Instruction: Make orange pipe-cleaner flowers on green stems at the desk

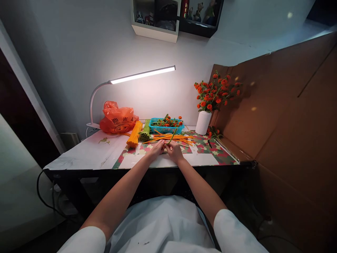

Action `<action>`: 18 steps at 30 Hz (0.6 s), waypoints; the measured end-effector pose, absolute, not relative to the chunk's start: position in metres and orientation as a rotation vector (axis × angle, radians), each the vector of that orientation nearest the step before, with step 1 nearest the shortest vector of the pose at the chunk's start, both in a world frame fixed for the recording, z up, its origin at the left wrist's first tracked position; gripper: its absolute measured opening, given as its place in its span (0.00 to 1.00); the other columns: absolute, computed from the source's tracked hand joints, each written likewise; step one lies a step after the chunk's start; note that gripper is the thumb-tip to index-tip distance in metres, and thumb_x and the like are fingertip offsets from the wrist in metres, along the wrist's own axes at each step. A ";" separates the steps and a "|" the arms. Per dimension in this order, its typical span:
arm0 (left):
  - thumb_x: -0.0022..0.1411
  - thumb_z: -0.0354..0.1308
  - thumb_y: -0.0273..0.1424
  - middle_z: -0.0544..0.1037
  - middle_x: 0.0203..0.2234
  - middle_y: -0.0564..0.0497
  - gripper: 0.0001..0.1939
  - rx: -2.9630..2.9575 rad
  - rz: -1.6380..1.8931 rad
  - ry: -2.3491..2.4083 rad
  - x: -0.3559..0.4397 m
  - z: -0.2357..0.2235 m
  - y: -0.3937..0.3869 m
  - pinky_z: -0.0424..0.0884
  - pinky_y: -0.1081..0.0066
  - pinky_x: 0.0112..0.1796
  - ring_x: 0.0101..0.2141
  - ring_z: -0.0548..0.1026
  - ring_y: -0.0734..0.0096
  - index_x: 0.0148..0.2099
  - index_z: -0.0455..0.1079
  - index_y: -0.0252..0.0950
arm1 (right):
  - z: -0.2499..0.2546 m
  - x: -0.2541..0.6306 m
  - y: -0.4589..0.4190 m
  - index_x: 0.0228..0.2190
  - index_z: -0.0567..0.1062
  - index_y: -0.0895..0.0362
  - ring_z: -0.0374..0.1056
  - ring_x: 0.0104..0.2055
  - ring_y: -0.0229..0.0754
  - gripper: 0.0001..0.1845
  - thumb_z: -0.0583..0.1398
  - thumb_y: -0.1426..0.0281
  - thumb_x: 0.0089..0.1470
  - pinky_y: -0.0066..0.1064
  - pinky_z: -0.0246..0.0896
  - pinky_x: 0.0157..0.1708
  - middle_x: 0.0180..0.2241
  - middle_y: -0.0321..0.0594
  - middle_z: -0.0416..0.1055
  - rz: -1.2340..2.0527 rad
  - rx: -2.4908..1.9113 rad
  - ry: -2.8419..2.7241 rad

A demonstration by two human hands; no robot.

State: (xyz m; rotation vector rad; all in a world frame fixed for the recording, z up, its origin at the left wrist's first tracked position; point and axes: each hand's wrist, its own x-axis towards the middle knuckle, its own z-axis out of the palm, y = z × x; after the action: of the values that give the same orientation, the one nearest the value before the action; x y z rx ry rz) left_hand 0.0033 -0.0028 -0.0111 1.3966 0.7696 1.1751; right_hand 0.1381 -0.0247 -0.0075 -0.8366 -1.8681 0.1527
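Note:
My left hand [156, 150] and my right hand [174, 151] meet over the middle of the table, fingers pinched together. Between them they hold a green pipe cleaner [172, 136] that rises and curves away toward the back. Just beyond the hands lie loose orange pipe cleaners [176, 139] spread flat on the patterned mat [223, 156]. A bundle of orange pipe cleaners [134, 134] and a bundle of green ones [145, 131] lie to the left of them.
A blue basket [165, 127] with small orange flowers stands behind the hands. A white vase [203, 122] of orange flowers is at the back right, an orange plastic bag [117, 117] at the back left under a lit desk lamp [142, 75]. Cardboard panels [289, 116] wall the right side.

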 end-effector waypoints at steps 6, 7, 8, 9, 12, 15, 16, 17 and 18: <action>0.59 0.54 0.45 0.55 0.19 0.59 0.16 1.456 1.165 0.723 0.005 -0.014 -0.005 0.47 0.76 0.19 0.18 0.50 0.79 0.34 0.62 0.36 | -0.005 0.139 -0.025 0.30 0.77 0.57 0.68 0.32 0.42 0.11 0.54 0.74 0.55 0.31 0.61 0.35 0.29 0.43 0.74 0.107 -0.941 -1.833; 0.58 0.54 0.44 0.55 0.19 0.59 0.15 1.455 1.162 0.718 0.005 -0.013 -0.006 0.47 0.76 0.19 0.18 0.51 0.79 0.34 0.63 0.36 | -0.005 0.139 -0.026 0.29 0.76 0.57 0.68 0.32 0.42 0.11 0.54 0.74 0.55 0.30 0.60 0.35 0.29 0.43 0.74 0.100 -0.953 -1.831; 0.58 0.54 0.43 0.56 0.19 0.59 0.15 1.451 1.153 0.716 0.004 -0.013 -0.006 0.47 0.76 0.19 0.18 0.51 0.80 0.35 0.63 0.36 | -0.004 0.140 -0.027 0.29 0.76 0.57 0.67 0.31 0.42 0.11 0.54 0.73 0.55 0.30 0.60 0.34 0.28 0.43 0.73 0.091 -0.966 -1.827; 0.57 0.55 0.43 0.56 0.19 0.59 0.14 1.443 1.140 0.717 0.003 -0.012 -0.007 0.47 0.76 0.19 0.18 0.51 0.80 0.36 0.64 0.36 | -0.004 0.140 -0.029 0.28 0.76 0.57 0.67 0.30 0.42 0.10 0.54 0.73 0.55 0.30 0.59 0.34 0.28 0.42 0.73 0.084 -0.981 -1.823; 0.54 0.57 0.41 0.58 0.20 0.59 0.15 1.423 1.105 0.718 0.000 -0.008 -0.008 0.46 0.77 0.20 0.18 0.52 0.80 0.38 0.65 0.35 | -0.001 0.143 -0.032 0.26 0.75 0.56 0.66 0.28 0.40 0.08 0.56 0.72 0.53 0.29 0.58 0.32 0.26 0.40 0.73 0.092 -1.018 -1.841; 0.52 0.58 0.44 0.57 0.19 0.59 0.17 1.441 1.083 0.711 -0.001 -0.008 -0.008 0.45 0.76 0.20 0.18 0.51 0.80 0.35 0.65 0.35 | 0.003 0.146 -0.033 0.24 0.73 0.56 0.65 0.25 0.38 0.07 0.57 0.71 0.52 0.27 0.55 0.29 0.23 0.37 0.71 0.098 -1.056 -1.939; 0.52 0.59 0.44 0.57 0.18 0.59 0.17 1.451 1.076 0.715 -0.001 -0.008 -0.008 0.45 0.76 0.21 0.18 0.51 0.80 0.33 0.64 0.35 | 0.005 0.147 -0.033 0.24 0.73 0.56 0.64 0.24 0.38 0.07 0.57 0.70 0.52 0.27 0.53 0.28 0.22 0.37 0.71 0.081 -1.075 -1.985; 0.51 0.59 0.45 0.56 0.18 0.59 0.18 1.457 1.068 0.724 -0.001 -0.009 -0.007 0.44 0.75 0.21 0.18 0.50 0.80 0.31 0.62 0.35 | 0.008 0.148 -0.032 0.25 0.72 0.55 0.64 0.24 0.38 0.07 0.58 0.69 0.52 0.26 0.52 0.26 0.22 0.36 0.71 0.055 -1.095 -2.035; 0.51 0.59 0.46 0.56 0.18 0.59 0.18 1.457 1.060 0.736 -0.001 -0.009 -0.007 0.43 0.75 0.21 0.18 0.49 0.80 0.29 0.61 0.36 | 0.010 0.149 -0.031 0.25 0.72 0.55 0.64 0.24 0.37 0.07 0.58 0.67 0.53 0.26 0.50 0.26 0.22 0.37 0.71 0.027 -1.109 -2.087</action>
State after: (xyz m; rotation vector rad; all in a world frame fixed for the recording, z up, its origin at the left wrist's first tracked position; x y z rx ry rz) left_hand -0.0014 -0.0068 -0.0094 1.4570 0.7358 1.0597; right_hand 0.1493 -0.0313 0.0102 -1.1091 -2.0871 0.0266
